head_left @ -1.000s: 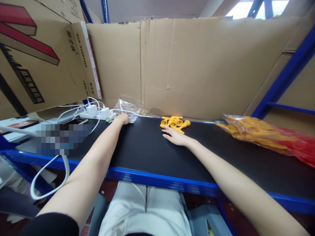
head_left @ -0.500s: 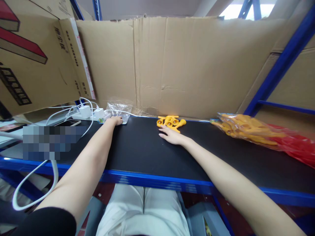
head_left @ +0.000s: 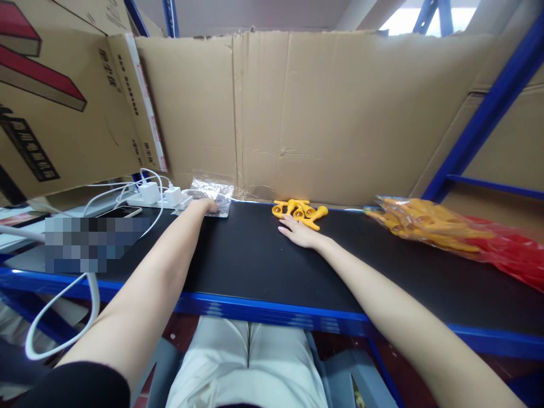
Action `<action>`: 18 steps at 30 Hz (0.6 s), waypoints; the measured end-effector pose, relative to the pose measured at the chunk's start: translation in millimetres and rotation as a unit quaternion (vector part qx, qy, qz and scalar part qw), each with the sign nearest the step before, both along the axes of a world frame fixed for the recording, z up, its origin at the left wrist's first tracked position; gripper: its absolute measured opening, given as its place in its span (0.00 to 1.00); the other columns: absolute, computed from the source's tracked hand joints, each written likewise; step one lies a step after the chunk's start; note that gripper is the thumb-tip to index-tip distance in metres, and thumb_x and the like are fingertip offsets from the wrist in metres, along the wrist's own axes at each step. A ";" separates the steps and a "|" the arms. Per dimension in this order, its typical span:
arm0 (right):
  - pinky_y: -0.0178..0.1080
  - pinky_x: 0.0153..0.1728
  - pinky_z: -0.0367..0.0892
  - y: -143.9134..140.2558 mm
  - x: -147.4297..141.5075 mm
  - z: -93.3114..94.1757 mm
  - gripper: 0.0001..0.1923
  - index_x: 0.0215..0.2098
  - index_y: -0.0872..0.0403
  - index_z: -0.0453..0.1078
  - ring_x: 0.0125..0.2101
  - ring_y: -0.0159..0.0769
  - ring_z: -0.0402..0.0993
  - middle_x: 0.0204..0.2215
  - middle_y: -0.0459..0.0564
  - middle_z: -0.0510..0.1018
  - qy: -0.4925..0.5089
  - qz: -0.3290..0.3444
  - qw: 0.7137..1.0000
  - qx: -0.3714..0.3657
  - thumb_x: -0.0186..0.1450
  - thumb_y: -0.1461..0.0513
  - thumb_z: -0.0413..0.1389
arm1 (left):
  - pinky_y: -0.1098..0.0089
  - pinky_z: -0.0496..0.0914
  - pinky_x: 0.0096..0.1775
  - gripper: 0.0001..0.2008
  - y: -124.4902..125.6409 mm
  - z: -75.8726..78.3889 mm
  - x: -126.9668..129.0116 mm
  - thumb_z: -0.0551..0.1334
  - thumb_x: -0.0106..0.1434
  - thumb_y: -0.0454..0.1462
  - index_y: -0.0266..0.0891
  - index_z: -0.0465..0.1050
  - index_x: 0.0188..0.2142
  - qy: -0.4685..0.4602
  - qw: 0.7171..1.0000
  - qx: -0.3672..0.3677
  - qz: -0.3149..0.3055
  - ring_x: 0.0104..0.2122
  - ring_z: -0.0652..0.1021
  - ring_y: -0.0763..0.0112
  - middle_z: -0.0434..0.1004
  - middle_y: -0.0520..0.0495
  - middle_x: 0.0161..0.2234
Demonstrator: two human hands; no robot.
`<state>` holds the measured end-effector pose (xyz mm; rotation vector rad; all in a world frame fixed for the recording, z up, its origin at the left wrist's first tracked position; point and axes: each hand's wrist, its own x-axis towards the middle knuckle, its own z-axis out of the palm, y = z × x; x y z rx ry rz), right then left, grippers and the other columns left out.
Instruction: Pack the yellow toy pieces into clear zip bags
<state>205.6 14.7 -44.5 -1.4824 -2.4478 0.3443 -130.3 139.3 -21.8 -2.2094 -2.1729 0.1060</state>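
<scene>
At the back left of the black tabletop, my left hand [head_left: 205, 205] is closed on a crumpled clear plastic bag [head_left: 221, 208]; its fingertips are partly hidden. Several yellow plastic pieces [head_left: 318, 213] with round cup-like ends lie in a small group near the cardboard wall. Small shiny metal spots show inside some of the cups. My right hand [head_left: 301, 233] rests palm down at the near side of that group, fingers stretched out and touching the pieces, with nothing gripped.
To the right lies a clear bag of yellow pieces [head_left: 419, 218], with red plastic pieces [head_left: 510, 246] beside it. White chargers [head_left: 172, 196] on a power strip, cables and a phone [head_left: 123, 212] occupy the left. A cardboard sheet [head_left: 318, 113] stands behind.
My left hand and the clear bag have shifted slightly to the right. My right hand has slid a little to the right, and some yellow pieces have moved with it.
</scene>
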 end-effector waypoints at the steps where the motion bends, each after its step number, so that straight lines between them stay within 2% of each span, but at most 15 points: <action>1: 0.50 0.59 0.36 -0.2 0.1 0.0 0.32 0.60 0.56 0.55 0.62 0.41 0.34 0.62 0.54 0.43 0.000 0.000 1.000 -0.001 0.64 0.47 0.37 | 0.64 0.63 0.48 0.25 -1.0 1.9 1.4 0.51 0.62 0.45 0.27 0.64 0.51 0.005 1.000 -0.013 0.008 0.48 0.69 0.59 0.67 0.34 0.51; 4: 0.50 0.59 0.35 -0.8 -0.4 -0.4 0.32 0.59 0.55 0.55 0.62 0.41 0.34 0.62 0.54 0.43 0.014 0.000 1.000 -0.001 0.64 0.46 0.37 | 0.64 0.61 0.49 0.25 -4.4 9.1 6.7 0.49 0.62 0.45 0.32 0.62 0.53 0.023 0.999 -0.031 0.015 0.52 0.66 0.58 0.62 0.36 0.55; 7: 0.51 0.59 0.35 -1.5 -1.1 -0.4 0.31 0.59 0.55 0.56 0.62 0.41 0.34 0.63 0.53 0.43 0.022 0.001 1.000 0.002 0.64 0.47 0.38 | 0.60 0.61 0.50 0.26 -11.0 16.7 17.5 0.49 0.62 0.44 0.34 0.59 0.56 0.045 0.999 -0.019 -0.002 0.54 0.64 0.55 0.59 0.36 0.57; 10: 0.51 0.59 0.36 -3.3 -2.1 1.0 0.28 0.58 0.54 0.58 0.62 0.41 0.36 0.62 0.52 0.44 0.022 0.008 1.000 0.011 0.65 0.49 0.40 | 0.58 0.57 0.53 0.26 -24.3 21.4 35.2 0.48 0.62 0.44 0.37 0.57 0.58 0.048 0.996 -0.015 -0.074 0.56 0.61 0.55 0.54 0.38 0.59; 12: 0.50 0.59 0.37 -4.9 -2.9 2.3 0.28 0.57 0.54 0.59 0.62 0.41 0.38 0.62 0.53 0.45 0.020 0.012 1.000 0.019 0.65 0.50 0.41 | 0.58 0.56 0.54 0.26 -35.8 22.1 48.0 0.48 0.62 0.45 0.42 0.57 0.58 0.060 0.991 -0.023 -0.117 0.57 0.60 0.55 0.50 0.42 0.61; 15: 0.49 0.59 0.37 -6.7 -3.9 3.5 0.27 0.57 0.56 0.60 0.61 0.42 0.38 0.62 0.54 0.45 0.020 0.011 1.000 0.016 0.65 0.51 0.42 | 0.56 0.57 0.53 0.23 -50.8 20.4 61.6 0.51 0.59 0.41 0.47 0.62 0.55 0.094 0.984 -0.036 -0.148 0.55 0.63 0.54 0.55 0.46 0.59; 18: 0.50 0.59 0.37 -7.2 -4.1 3.7 0.26 0.57 0.56 0.59 0.61 0.41 0.38 0.62 0.53 0.45 0.015 0.008 1.000 0.015 0.65 0.52 0.42 | 0.56 0.58 0.52 0.23 -57.4 17.5 63.8 0.55 0.56 0.36 0.43 0.66 0.52 0.093 0.988 -0.022 -0.122 0.53 0.65 0.53 0.64 0.42 0.55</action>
